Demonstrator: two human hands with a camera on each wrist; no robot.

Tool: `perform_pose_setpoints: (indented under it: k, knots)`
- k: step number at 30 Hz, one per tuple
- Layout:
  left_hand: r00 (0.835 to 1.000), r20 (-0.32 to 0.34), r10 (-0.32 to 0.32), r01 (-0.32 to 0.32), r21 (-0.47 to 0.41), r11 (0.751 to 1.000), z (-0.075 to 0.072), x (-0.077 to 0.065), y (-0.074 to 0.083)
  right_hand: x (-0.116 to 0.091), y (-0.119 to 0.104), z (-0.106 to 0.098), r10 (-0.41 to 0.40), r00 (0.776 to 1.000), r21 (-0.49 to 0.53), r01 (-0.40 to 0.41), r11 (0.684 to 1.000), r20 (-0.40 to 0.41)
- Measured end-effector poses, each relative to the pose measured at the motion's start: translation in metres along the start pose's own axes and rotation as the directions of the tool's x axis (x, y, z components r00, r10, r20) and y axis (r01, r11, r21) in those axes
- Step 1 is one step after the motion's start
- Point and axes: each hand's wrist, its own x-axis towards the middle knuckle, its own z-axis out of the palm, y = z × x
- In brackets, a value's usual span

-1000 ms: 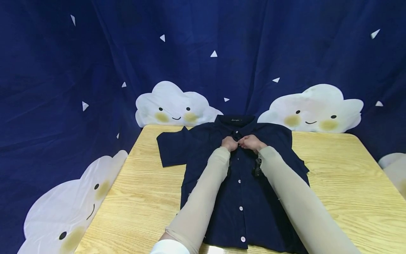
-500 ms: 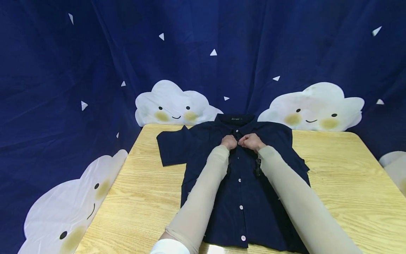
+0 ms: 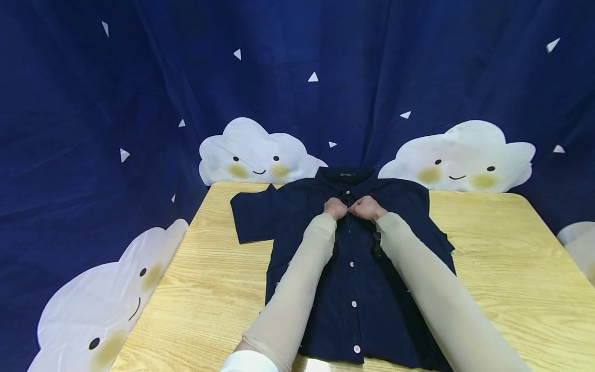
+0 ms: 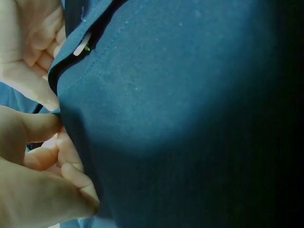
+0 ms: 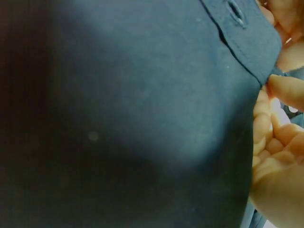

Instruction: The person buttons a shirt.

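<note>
A dark navy short-sleeved shirt [image 3: 332,315] lies front up on the table, with white buttons down its placket. Just below the collar [image 3: 345,175], my left hand [image 3: 335,207] and right hand [image 3: 367,207] meet at the placket, each pinching its cloth. The left wrist view shows the left hand's thumb and fingers [image 4: 40,126] on the folded edge, and a white button [image 4: 82,44] edge-on in a gap of the cloth. A buttonhole [image 5: 235,13] shows on the placket strip in the right wrist view, above the right hand's fingertips [image 5: 280,88]. The button between the hands is mostly hidden.
The shirt lies on a pale wooden table [image 3: 214,289]. Behind and to the left hangs a dark blue curtain [image 3: 279,41] with white triangles and smiling clouds [image 3: 255,147]. One shirt sleeve [image 3: 251,217] spreads left, and my forearms in beige sleeves [image 3: 297,289] cross over the shirt.
Both hands stay at the same place on the placket, with only slight finger movement. The white spot between them shows less than a second ago. The shirt lies as before.
</note>
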Motion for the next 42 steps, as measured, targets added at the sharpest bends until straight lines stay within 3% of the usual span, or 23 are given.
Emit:
perform_pose_setpoints:
  k: [2,4,5,6,10,11,16,20,26,35,42]
  knots:
    - [1.0,-0.013,-0.007,0.006,-0.066,0.998,0.006,0.008,-0.004,0.0,-0.001,-0.001,0.001,1.0,-0.006,-0.002,1.0,-0.004]
    - [0.999,-0.001,-0.032,0.031,-0.12,0.992,-0.01,-0.016,0.004,0.0,-0.002,-0.002,-0.002,1.0,-0.014,0.002,1.0,-0.009]
    - [1.0,0.01,-0.029,0.03,-0.139,0.99,-0.012,-0.015,0.003,0.0,-0.002,-0.003,-0.005,1.0,-0.025,0.005,1.0,-0.008]
    - [0.999,0.018,-0.051,0.053,-0.157,0.986,-0.016,-0.024,0.007,-0.001,-0.002,-0.003,-0.006,1.0,-0.038,0.006,0.999,-0.011]
    - [0.999,-0.016,-0.044,0.042,-0.136,0.99,-0.025,-0.038,0.009,-0.002,-0.003,-0.001,0.003,1.0,-0.07,-0.004,0.998,-0.019]
    - [0.999,-0.012,-0.052,0.05,-0.149,0.988,-0.024,-0.036,0.008,-0.003,-0.003,0.0,0.01,1.0,-0.072,-0.011,0.997,-0.018]
    - [0.994,-0.026,-0.108,0.101,-0.196,0.975,-0.043,-0.069,0.017,-0.004,-0.002,0.003,0.028,1.0,-0.074,-0.029,0.997,-0.01]
    - [0.993,-0.051,-0.102,0.092,-0.175,0.98,-0.047,-0.082,0.02,-0.004,-0.002,0.003,0.021,1.0,-0.086,-0.022,0.996,-0.014]
    - [0.995,-0.054,-0.081,0.072,-0.144,0.987,-0.044,-0.079,0.018,-0.003,-0.001,0.002,0.003,0.999,-0.103,-0.007,0.995,-0.043]
    - [0.993,-0.056,-0.102,0.087,-0.224,0.971,-0.043,-0.082,0.018,-0.002,0.002,0.002,0.023,0.999,-0.069,-0.025,0.997,-0.031]
    - [0.995,-0.012,-0.1,0.094,-0.265,0.96,-0.042,-0.069,0.017,-0.001,0.001,0.001,0.004,1.0,-0.002,-0.004,1.0,-0.004]
